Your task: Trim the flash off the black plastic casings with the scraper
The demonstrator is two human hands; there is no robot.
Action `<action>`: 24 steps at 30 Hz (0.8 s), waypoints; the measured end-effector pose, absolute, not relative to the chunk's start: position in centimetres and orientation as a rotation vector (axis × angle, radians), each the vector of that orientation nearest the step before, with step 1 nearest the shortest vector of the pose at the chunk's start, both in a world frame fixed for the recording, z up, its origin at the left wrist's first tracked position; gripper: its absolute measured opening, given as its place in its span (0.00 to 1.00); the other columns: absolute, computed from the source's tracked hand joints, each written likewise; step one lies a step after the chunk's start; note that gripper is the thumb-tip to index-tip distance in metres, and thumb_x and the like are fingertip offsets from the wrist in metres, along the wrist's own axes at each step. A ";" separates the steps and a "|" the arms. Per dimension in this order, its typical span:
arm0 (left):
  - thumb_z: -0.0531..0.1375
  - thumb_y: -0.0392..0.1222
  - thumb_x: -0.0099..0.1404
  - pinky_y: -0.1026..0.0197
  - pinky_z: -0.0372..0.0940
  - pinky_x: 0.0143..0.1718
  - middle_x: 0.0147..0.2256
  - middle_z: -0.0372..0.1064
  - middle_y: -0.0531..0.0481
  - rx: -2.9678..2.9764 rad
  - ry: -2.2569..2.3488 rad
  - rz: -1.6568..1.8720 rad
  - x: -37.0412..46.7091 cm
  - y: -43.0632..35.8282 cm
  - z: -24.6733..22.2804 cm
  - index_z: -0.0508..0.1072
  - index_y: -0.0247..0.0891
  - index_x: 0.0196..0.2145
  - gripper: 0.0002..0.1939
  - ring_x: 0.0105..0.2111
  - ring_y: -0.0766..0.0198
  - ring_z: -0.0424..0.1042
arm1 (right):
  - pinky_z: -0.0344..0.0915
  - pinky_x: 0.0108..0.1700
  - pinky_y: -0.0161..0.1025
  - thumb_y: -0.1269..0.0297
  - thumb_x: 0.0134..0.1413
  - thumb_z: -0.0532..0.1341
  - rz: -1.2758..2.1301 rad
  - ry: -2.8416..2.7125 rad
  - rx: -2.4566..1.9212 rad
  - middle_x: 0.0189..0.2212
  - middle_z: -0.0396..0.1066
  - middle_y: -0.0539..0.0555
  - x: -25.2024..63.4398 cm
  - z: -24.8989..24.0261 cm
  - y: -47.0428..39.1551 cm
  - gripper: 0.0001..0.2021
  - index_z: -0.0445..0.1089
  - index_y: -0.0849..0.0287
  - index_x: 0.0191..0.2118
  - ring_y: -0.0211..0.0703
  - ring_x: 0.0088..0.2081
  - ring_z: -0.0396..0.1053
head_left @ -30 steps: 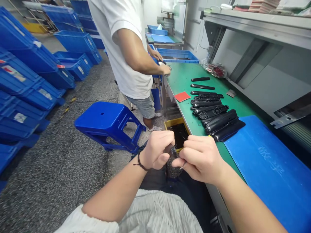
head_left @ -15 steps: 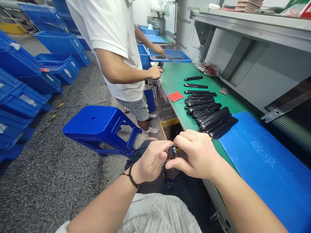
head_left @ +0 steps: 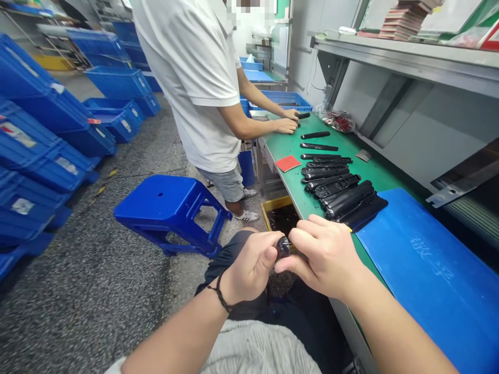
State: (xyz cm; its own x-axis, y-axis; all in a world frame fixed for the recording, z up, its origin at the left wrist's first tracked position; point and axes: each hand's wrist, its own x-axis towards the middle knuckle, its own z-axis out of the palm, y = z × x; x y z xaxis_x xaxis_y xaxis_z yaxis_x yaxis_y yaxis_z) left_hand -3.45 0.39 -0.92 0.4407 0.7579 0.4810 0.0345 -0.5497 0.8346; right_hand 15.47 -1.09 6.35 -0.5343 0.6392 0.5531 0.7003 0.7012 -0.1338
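Note:
Above my lap, my left hand (head_left: 253,266) is wrapped round a black plastic part (head_left: 283,246), whose rounded end shows between thumb and fingers. My right hand (head_left: 322,254) is at the same end, its fingers curled and its thumb close below the part. Whatever those right fingers pinch is too small to make out. Several long black pieces (head_left: 349,200) lie side by side on the green table (head_left: 276,143), beyond my right hand. A red square (head_left: 287,163) lies near the table's edge.
A person in a white shirt (head_left: 195,83) stands at the table's far end, both hands on black pieces. A blue stool (head_left: 159,200) is at the left. A yellow bin (head_left: 267,218) sits below the table edge, a blue sheet (head_left: 432,270) lies right, and blue crates (head_left: 58,150) stand far left.
The view has shifted slightly. The other person has leaned over the table and brought both hands onto it. My hands stay at the black part, with a narrow gap now between it and my right thumb.

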 end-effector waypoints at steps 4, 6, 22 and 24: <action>0.41 0.63 0.79 0.56 0.53 0.32 0.27 0.60 0.50 1.820 0.676 1.166 -2.9 0.1 -0.7 0.61 0.39 0.28 0.30 0.28 0.61 0.58 | 0.40 0.30 0.42 0.42 0.76 0.49 -0.235 -2.319 -1.037 0.24 0.61 0.50 15.5 6.2 -1.1 0.29 0.64 0.58 0.28 0.41 0.28 0.49; 0.41 0.62 0.80 0.57 0.55 0.33 0.27 0.61 0.49 1.764 0.676 1.160 -2.7 -0.1 -0.3 0.62 0.39 0.28 0.30 0.28 0.61 0.59 | 0.41 0.30 0.42 0.44 0.77 0.49 -0.288 -2.309 -1.039 0.25 0.61 0.50 15.4 6.2 -1.2 0.28 0.63 0.58 0.28 0.41 0.28 0.49; 0.46 0.69 0.75 0.60 0.49 0.26 0.25 0.52 0.54 1.309 0.670 1.163 -1.2 -0.9 0.5 0.59 0.39 0.26 0.33 0.26 0.67 0.50 | 0.43 0.31 0.44 0.56 0.77 0.53 -0.623 -2.242 -0.957 0.22 0.57 0.50 15.1 5.5 -1.3 0.22 0.59 0.56 0.27 0.44 0.28 0.53; 0.46 0.69 0.76 0.60 0.50 0.27 0.25 0.52 0.54 1.320 0.671 1.176 -1.3 -0.9 1.1 0.59 0.38 0.25 0.33 0.26 0.67 0.50 | 0.45 0.31 0.44 0.53 0.77 0.51 -0.599 -2.244 -0.973 0.23 0.58 0.51 15.0 5.4 -1.3 0.23 0.59 0.56 0.27 0.45 0.29 0.53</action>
State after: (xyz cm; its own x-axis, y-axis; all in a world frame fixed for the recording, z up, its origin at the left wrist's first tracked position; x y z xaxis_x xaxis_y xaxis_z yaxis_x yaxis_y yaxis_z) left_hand -1.27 -0.87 1.06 0.3263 0.9160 0.2336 -0.2649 -0.1486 0.9528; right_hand 15.01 -1.32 5.40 -0.5412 0.4852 0.6868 0.7630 0.6267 0.1585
